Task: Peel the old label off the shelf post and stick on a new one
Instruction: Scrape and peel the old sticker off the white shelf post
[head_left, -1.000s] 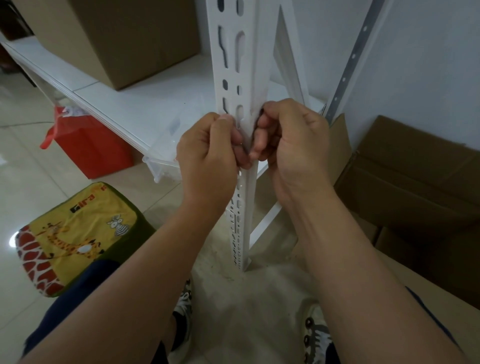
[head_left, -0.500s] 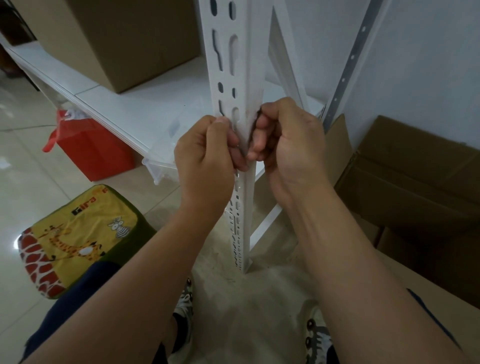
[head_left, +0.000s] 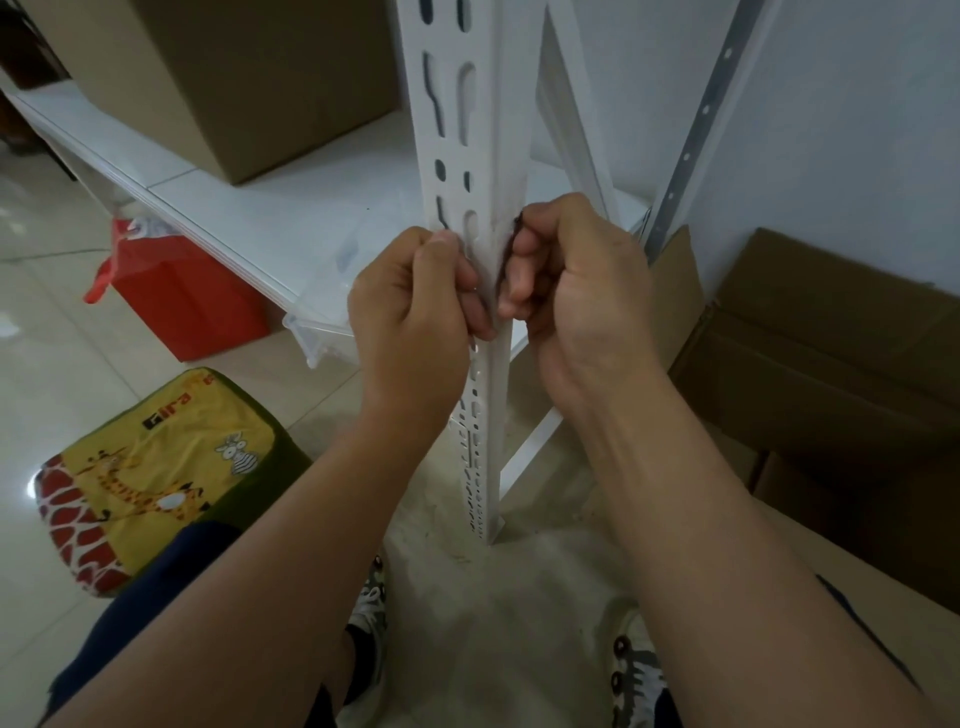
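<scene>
Barely visible, the old label (head_left: 503, 244) shows as a dark sliver on the corner edge of the white slotted shelf post (head_left: 478, 130), wedged between both fists. Right hand (head_left: 576, 291) curls tight, pinching it; left hand (head_left: 410, 312) grips the post. A hasty tug could tear it, leaving residue.

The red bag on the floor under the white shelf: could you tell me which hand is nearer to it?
Left. The left hand grips the white slotted shelf post on the side facing the red bag; the right hand is across the post, farther away.
</scene>
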